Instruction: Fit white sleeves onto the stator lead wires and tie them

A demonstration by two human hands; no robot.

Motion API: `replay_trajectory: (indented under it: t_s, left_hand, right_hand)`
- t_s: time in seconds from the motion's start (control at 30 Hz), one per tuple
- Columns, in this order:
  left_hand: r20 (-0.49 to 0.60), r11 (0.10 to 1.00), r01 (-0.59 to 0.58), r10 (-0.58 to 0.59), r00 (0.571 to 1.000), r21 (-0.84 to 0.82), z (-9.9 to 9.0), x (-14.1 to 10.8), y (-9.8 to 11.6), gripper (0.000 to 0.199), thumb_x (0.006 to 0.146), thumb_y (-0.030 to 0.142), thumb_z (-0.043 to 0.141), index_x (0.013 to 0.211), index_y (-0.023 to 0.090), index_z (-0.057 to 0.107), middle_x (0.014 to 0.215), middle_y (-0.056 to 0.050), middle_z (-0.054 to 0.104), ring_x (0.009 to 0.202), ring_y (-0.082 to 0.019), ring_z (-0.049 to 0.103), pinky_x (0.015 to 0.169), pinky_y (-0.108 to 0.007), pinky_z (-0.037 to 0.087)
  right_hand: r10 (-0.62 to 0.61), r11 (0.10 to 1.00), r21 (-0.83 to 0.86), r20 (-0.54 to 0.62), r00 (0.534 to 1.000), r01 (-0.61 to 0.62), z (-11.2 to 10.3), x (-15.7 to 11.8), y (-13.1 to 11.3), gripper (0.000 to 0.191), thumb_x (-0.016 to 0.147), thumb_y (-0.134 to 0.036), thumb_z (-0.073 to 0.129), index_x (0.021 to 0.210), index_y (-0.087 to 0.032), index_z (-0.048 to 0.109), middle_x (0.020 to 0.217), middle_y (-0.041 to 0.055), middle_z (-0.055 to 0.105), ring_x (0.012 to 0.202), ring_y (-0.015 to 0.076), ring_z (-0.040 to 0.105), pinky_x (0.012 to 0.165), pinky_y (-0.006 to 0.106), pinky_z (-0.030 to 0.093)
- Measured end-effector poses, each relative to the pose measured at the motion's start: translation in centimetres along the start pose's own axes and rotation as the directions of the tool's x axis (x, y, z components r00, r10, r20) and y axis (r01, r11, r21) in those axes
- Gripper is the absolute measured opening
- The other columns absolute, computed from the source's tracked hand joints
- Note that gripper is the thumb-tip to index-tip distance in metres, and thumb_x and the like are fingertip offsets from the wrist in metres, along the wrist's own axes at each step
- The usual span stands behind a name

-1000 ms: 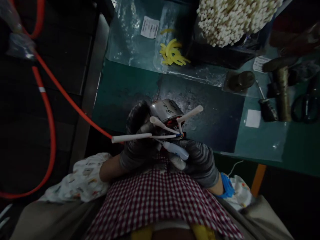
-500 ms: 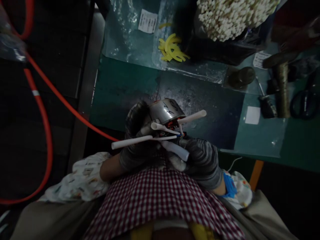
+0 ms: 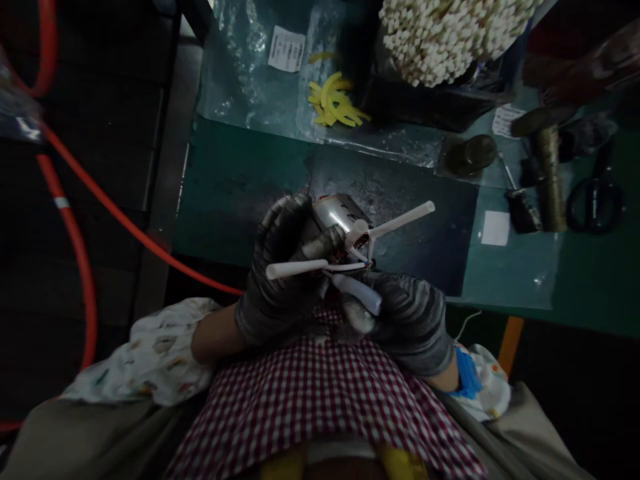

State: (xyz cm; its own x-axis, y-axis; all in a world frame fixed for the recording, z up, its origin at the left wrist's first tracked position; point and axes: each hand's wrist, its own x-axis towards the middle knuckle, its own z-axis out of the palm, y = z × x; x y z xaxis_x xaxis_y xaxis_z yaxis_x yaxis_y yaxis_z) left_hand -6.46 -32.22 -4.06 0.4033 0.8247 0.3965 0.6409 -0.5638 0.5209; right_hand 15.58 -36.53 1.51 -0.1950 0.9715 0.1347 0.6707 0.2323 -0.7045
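Note:
A silver metal cylinder [image 3: 336, 212] with dark markings sits at the table's near edge, copper-coloured windings showing at its near end. My left hand [image 3: 285, 260], in a grey glove, wraps round its left side, the thumb over its near end. White sleeves [image 3: 404, 220] on thin leads stick out from the windings to the right, left and towards me. In its striped grey glove, my right hand [image 3: 400, 313] is closed just below the cylinder, round a thicker pale sleeve [image 3: 361, 295] and the lead ends. Its fingertips are partly hidden.
Yellow strips [image 3: 335, 100] lie on clear plastic beyond the cylinder. A dark box [image 3: 425, 107] holds many white sleeves. A hammer [image 3: 549, 167], scissors [image 3: 595, 200] and a squat jar [image 3: 473, 155] are at the right. A red hose [image 3: 125, 217] runs along the left.
My left hand has shifted its grip, its thumb now further right across the cylinder's near end. The white sleeves have swung to the right and changed angle. The view has shifted slightly.

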Motion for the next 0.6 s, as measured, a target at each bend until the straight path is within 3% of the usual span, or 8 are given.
replay_trajectory:
  t_s: [0.07,0.13,0.3,0.43,0.6]
  left_hand:
    - [-0.057,0.999,-0.036,0.036,0.998,-0.003,-0.1,0.9,0.3,0.057,0.111,0.029,0.064,0.166,0.033,0.053,0.186,-0.01,0.04,0.172,-0.038,0.043,0.146,-0.064,0.033]
    - [-0.047,0.999,-0.03,0.03,0.998,0.014,-0.3,1.7,0.5,0.052,0.11,0.029,0.065,0.162,0.033,0.059,0.184,-0.009,0.043,0.171,-0.037,0.043,0.144,-0.064,0.036]
    - [0.153,0.998,0.044,-0.05,0.987,0.043,-1.1,3.4,0.9,0.049,0.107,0.042,0.067,0.155,0.035,0.068,0.18,-0.005,0.05,0.173,-0.038,0.039,0.147,-0.065,0.029]
    - [0.176,0.999,-0.001,-0.008,0.984,0.052,-1.9,4.7,0.9,0.05,0.106,0.041,0.064,0.154,0.028,0.067,0.177,-0.011,0.054,0.168,-0.041,0.047,0.144,-0.067,0.035]
    - [0.249,0.998,0.021,-0.034,0.968,0.053,-2.4,5.1,0.9,0.052,0.103,0.038,0.066,0.154,0.028,0.066,0.179,-0.008,0.052,0.171,-0.041,0.041,0.147,-0.066,0.03]
  right_hand:
    - [0.022,1.0,-0.016,0.008,1.0,-0.022,-0.3,0.0,0.1,0.022,0.104,-0.038,0.078,0.119,-0.031,0.091,0.096,0.0012,0.091,0.081,0.0245,0.086,0.07,0.033,0.069]
    - [0.031,0.999,-0.028,0.024,0.999,-0.031,-0.5,-0.1,0.3,0.021,0.104,-0.037,0.077,0.119,-0.033,0.091,0.096,0.0004,0.091,0.081,0.0246,0.086,0.071,0.033,0.07]
    - [-0.011,0.98,-0.197,0.001,1.0,0.011,-0.5,0.1,0.4,0.023,0.106,-0.039,0.072,0.118,-0.031,0.091,0.098,0.0018,0.091,0.081,0.0261,0.086,0.063,0.035,0.065]
    - [-0.036,0.964,-0.265,0.0,0.999,0.035,-0.7,0.4,0.1,0.025,0.108,-0.039,0.067,0.114,-0.03,0.09,0.092,0.0019,0.091,0.078,0.0258,0.085,0.058,0.036,0.06]
    - [-0.045,0.97,-0.237,0.018,0.999,0.048,-0.9,0.7,0.2,0.028,0.107,-0.04,0.068,0.114,-0.025,0.091,0.096,0.0052,0.091,0.076,0.0283,0.086,0.057,0.037,0.061]
